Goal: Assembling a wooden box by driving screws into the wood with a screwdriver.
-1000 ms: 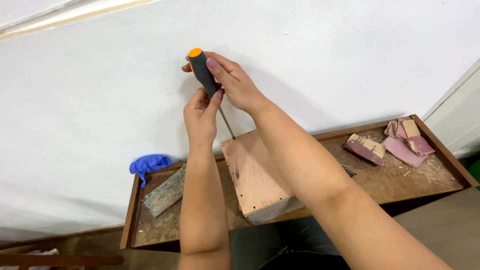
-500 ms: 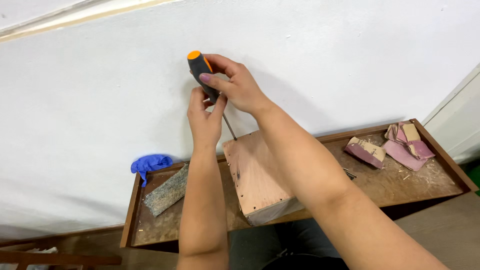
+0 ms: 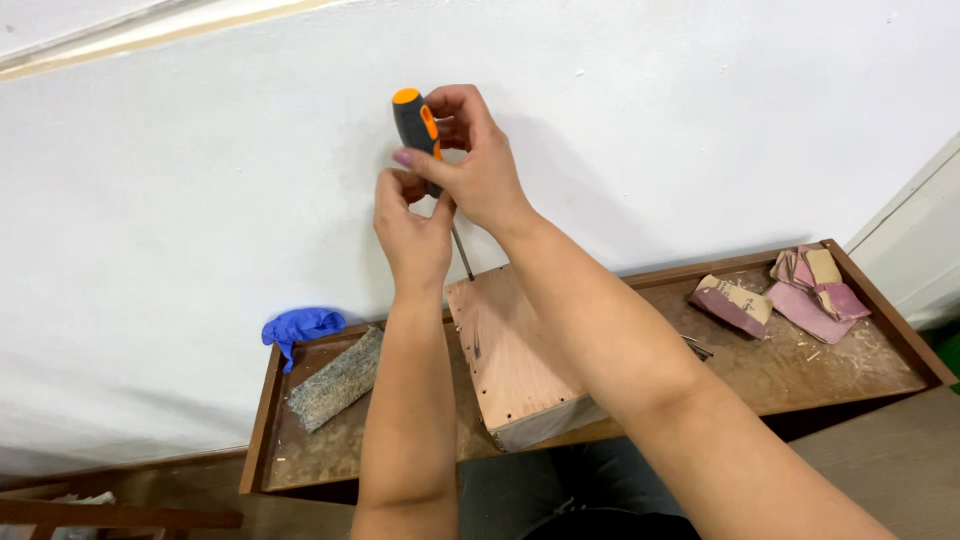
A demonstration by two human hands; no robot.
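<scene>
While the right hand [image 3: 478,165] is wrapping its fingers around the grey-and-orange handle of a screwdriver [image 3: 418,128], the left hand [image 3: 412,232] is closing just beneath it, fingertips pinching the lower end of the handle where the shaft begins. The screwdriver is standing nearly upright, tilting slightly, its orange cap pointing up toward the white wall [image 3: 200,180] and its thin metal shaft running down toward the far edge of a wooden box [image 3: 515,355]; whether the tip is touching the wood cannot be told. The box is sitting tilted on a shallow wooden tray [image 3: 780,375], a row of small holes showing along its left edge, its near end overhanging the tray's front rim between the two forearms. Left of the box a grey sanding block [image 3: 337,378] is lying diagonally in the tray, and a crumpled blue glove [image 3: 300,325] is resting at the tray's far left corner. Well apart on the right, folded sandpaper pieces [image 3: 790,295], pinkish and tan, are lying among sawdust.
</scene>
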